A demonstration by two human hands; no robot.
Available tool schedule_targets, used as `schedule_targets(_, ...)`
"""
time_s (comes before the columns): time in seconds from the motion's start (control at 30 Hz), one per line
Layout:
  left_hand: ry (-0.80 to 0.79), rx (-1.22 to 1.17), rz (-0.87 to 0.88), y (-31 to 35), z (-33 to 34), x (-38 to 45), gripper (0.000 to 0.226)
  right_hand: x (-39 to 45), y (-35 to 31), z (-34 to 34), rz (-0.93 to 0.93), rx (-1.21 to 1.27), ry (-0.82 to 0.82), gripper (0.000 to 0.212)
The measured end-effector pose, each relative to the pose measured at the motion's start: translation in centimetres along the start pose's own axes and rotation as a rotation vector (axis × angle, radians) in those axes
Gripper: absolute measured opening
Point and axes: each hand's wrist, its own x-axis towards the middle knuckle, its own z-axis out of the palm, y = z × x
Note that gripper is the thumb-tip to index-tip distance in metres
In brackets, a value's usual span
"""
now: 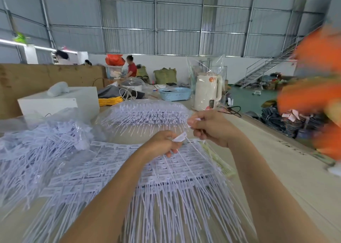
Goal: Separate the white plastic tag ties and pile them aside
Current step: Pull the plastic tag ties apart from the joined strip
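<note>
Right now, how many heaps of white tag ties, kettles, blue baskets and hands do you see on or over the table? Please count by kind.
Heaps of white tag ties: 3 (loose pile, bagged stack, sheet stack)
Kettle: 1
Blue basket: 1
Hands: 2 (left hand, right hand), each pinching a tie
Total: 7

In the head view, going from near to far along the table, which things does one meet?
Sheet of joined tag ties → left hand → bagged tag ties → blue basket → green sack.

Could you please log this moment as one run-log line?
left hand: pinches tag tie | right hand: pinches its strand | loose pile: left
</note>
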Motion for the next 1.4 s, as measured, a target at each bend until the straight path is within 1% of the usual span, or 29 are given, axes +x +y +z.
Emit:
schedule_targets(0.07,-0.012,0.037,-0.002,-0.2,-0.2,0.0,0.003,0.1,1.0,1.0,0.031,-0.097,0.042,0.009)
schedule_targets(0.1,-0.025,0.049,0.008,-0.3,-0.2,0.0,0.005,0.2,1.3,1.4,0.030,-0.145,0.059,0.010)
schedule_targets(0.17,-0.052,0.052,0.036,-0.5,-0.3,0.0,0.001,0.5,1.8,2.1,0.022,-0.233,0.055,0.020)
schedule_targets(0.23,-0.062,0.054,0.073,-0.7,-0.4,0.1,0.009,0.6,2.1,2.7,0.053,-0.220,0.011,0.022)
schedule_targets(0.3,-0.054,0.066,0.118,-0.7,-0.4,0.2,0.014,0.6,2.3,3.1,0.052,-0.165,-0.008,0.016)
schedule_targets(0.37,-0.042,0.093,0.159,-0.7,-0.4,0.4,0.017,0.7,2.4,3.2,0.011,-0.170,-0.010,0.010)
schedule_targets(0.4,-0.033,0.111,0.170,-0.7,-0.5,0.5,0.017,0.7,2.5,3.1,0.012,-0.172,-0.020,0.008)
schedule_targets(0.5,0.026,0.154,0.185,-0.8,-0.5,0.7,0.017,0.8,2.7,3.0,0.056,-0.230,-0.045,0.011)
schedule_targets(0.57,0.096,0.176,0.184,-0.8,-0.5,1.0,0.020,0.9,2.8,3.0,0.019,-0.266,-0.028,0.017)
schedule_targets(0.63,0.158,0.228,0.167,-0.6,-0.6,1.1,0.025,1.0,2.9,2.9,-0.030,-0.265,0.022,0.022)
schedule_targets(0.73,0.148,0.277,0.137,-0.7,-0.8,1.2,0.027,1.0,2.6,2.8,-0.103,-0.293,0.063,0.021)
schedule_targets(0.83,0.164,0.220,0.147,-0.6,-0.8,0.9,0.025,1.1,2.2,2.7,-0.103,-0.245,0.039,0.014)
schedule_targets(0.97,0.249,0.202,0.183,-0.2,-0.6,1.0,0.030,1.7,1.4,1.9,0.015,-0.088,0.014,0.013)
schedule_targets(1.03,0.253,0.172,0.194,-0.3,-0.6,1.1,0.036,2.0,1.3,1.6,0.072,-0.040,-0.006,0.011)
schedule_targets(1.1,0.247,0.153,0.200,-0.5,-0.7,1.1,0.034,2.2,1.5,1.7,0.101,-0.042,-0.039,0.011)
schedule_targets(1.23,0.253,0.134,0.170,-1.2,-0.6,1.3,0.030,2.4,2.1,1.7,0.062,-0.122,-0.068,0.013)
schedule_targets(1.4,0.287,-0.030,0.134,-1.1,-0.2,1.2,0.040,2.7,2.4,2.3,-0.037,-0.186,0.018,0.014)
